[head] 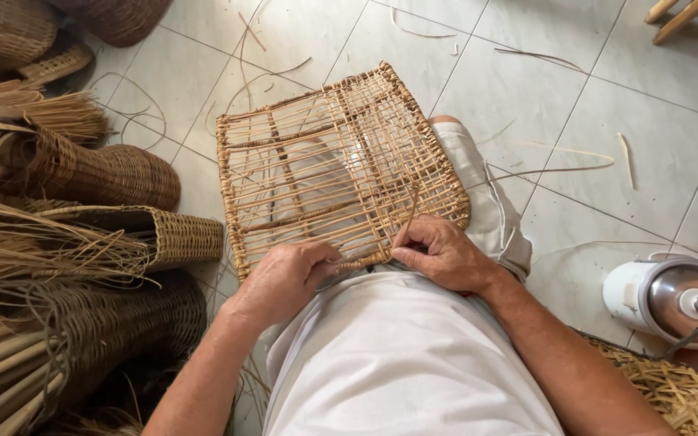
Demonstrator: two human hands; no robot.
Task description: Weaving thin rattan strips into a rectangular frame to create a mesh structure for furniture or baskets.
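A square, open-weave rattan panel (333,153) rests on my lap and knees, its near edge toward my body. My left hand (284,278) grips that near edge at the lower left, fingers curled around the rim. My right hand (439,252) pinches a thin rattan strand (409,216) that stands up from the weave at the near right part of the panel. Both hands sit close together on the same edge. My white shirt (397,363) fills the lower middle.
Woven baskets (98,169) and bundles of rattan strips (34,242) pile up along the left. A white jug with a metal lid (672,299) stands at the right, beside a woven mat (672,387). Loose strands lie scattered on the tiled floor (527,89).
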